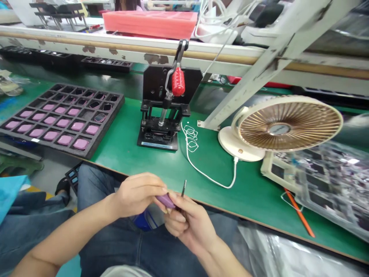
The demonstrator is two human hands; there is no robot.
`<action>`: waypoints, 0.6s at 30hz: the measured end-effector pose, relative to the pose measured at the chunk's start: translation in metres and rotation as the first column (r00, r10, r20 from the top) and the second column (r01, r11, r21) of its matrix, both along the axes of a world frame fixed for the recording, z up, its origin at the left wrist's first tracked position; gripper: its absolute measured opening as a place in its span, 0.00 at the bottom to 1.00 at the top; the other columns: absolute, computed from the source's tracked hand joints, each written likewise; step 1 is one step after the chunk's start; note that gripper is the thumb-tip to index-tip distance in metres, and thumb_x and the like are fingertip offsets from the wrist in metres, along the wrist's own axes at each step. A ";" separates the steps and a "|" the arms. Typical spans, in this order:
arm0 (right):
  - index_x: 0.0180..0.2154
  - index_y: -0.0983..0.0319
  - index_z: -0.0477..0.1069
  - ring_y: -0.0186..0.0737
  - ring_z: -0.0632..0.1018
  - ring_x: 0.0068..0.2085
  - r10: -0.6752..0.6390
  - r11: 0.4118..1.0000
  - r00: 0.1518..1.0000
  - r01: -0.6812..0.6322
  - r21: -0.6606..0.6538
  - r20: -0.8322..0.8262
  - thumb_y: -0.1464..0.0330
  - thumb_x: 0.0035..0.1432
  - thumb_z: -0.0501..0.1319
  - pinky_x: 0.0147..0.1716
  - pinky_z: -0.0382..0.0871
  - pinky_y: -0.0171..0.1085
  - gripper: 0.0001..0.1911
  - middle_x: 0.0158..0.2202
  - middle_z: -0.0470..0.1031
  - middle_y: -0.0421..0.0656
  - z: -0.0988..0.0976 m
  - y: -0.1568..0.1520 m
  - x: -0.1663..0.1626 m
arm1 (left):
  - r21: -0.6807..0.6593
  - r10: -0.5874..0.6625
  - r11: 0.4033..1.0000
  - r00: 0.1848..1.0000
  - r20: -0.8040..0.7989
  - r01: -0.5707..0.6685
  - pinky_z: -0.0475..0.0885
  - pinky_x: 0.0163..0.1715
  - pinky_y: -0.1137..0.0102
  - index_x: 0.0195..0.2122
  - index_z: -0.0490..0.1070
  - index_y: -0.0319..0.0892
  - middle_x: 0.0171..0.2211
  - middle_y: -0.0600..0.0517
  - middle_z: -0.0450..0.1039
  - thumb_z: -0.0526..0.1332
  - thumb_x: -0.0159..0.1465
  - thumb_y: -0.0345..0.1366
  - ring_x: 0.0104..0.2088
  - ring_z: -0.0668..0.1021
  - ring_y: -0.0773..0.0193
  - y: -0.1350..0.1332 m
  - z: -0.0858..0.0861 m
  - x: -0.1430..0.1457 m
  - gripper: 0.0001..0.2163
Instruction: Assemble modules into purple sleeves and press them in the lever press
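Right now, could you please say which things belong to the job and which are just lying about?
Probably in use:
held purple piece
held thin tool
tray of purple pieces
perhaps press

Probably just lying about:
fan
orange stick

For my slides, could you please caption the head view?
Left hand and right hand hold a purple piece and slim tool beside a workbench.

Right hand (194,219) hides part of purple piece (166,200)
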State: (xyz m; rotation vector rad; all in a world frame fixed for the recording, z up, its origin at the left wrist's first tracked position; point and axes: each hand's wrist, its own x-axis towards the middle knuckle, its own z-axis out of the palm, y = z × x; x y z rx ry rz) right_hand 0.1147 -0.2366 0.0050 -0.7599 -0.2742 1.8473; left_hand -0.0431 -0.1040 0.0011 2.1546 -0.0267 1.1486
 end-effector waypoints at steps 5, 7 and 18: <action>0.31 0.61 0.67 0.23 0.45 0.18 0.059 0.997 0.989 -0.052 -0.055 0.133 0.43 0.63 0.69 0.16 0.41 0.29 0.29 0.18 0.51 0.27 0.003 0.009 0.002 | 0.043 0.144 0.989 0.989 0.030 -0.145 0.85 0.45 0.64 0.54 0.77 0.41 0.42 0.45 0.84 0.65 0.68 0.19 0.44 0.86 0.58 -0.002 -0.005 -0.001 0.16; 0.31 0.60 0.64 0.23 0.45 0.18 0.090 0.994 0.970 -0.073 -0.081 0.224 0.40 0.60 0.69 0.17 0.40 0.29 0.32 0.19 0.50 0.27 0.006 0.015 0.005 | 0.053 0.162 0.986 0.987 -0.026 -0.160 0.85 0.46 0.64 0.54 0.77 0.41 0.44 0.44 0.84 0.64 0.70 0.21 0.45 0.85 0.59 0.001 -0.006 -0.005 0.15; 0.57 0.57 0.77 0.49 0.82 0.55 -0.785 0.592 -0.438 -0.327 0.736 0.437 0.56 0.72 0.63 0.47 0.79 0.43 0.18 0.58 0.80 0.50 0.106 0.109 0.075 | 0.156 0.372 0.926 0.900 -0.227 -0.343 0.80 0.54 0.55 0.48 0.78 0.42 0.48 0.45 0.85 0.63 0.73 0.30 0.50 0.84 0.53 0.065 -0.004 0.023 0.05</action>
